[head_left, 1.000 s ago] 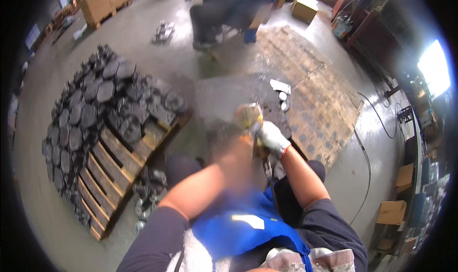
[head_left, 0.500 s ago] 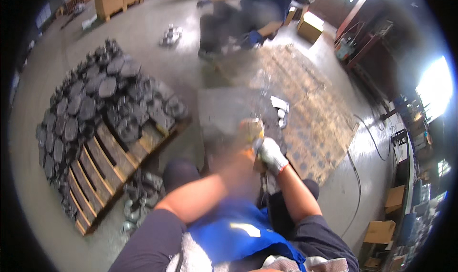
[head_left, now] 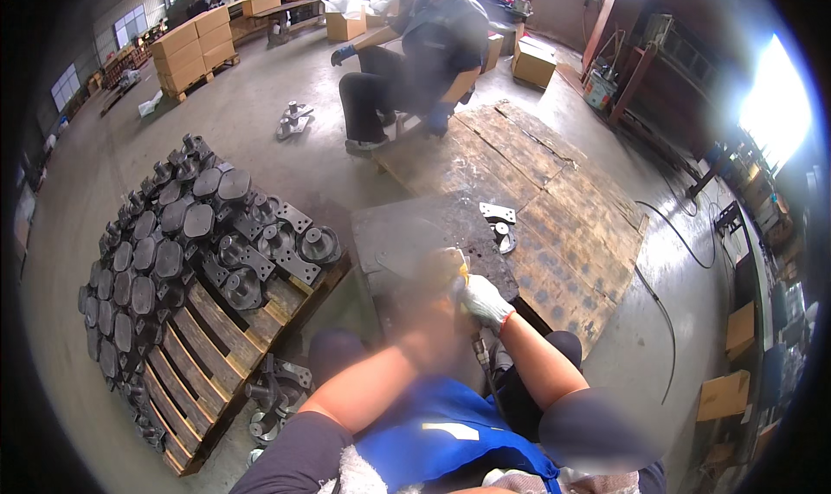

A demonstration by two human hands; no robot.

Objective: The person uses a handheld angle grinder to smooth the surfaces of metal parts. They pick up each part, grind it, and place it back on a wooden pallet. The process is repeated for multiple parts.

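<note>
Over a dark metal plate (head_left: 389,234) in front of me, both my hands meet. My right hand (head_left: 486,302), in a white knit glove with a red cuff edge, is closed around a hand-held air tool whose hose fitting (head_left: 480,351) shows below the glove; the tool's exact kind is hidden. Against it is my left hand (head_left: 446,273), its fingers smeared by blur, with a whitish-yellow patch showing. On the plate's far right side lies a grey metal bracket (head_left: 499,226) with a round part.
A pallet (head_left: 208,355) at the left carries several stacked metal castings (head_left: 143,256). More castings (head_left: 273,394) lie beside it. Worn wooden boards (head_left: 563,226) extend right. A co-worker (head_left: 415,70) crouches beyond. A hose (head_left: 662,321) crosses the floor; boxes (head_left: 723,394) stand right.
My view has tilted up slightly, showing more of the background. The co-worker is more upright. Both my hands stay together at the tool over the plate.
</note>
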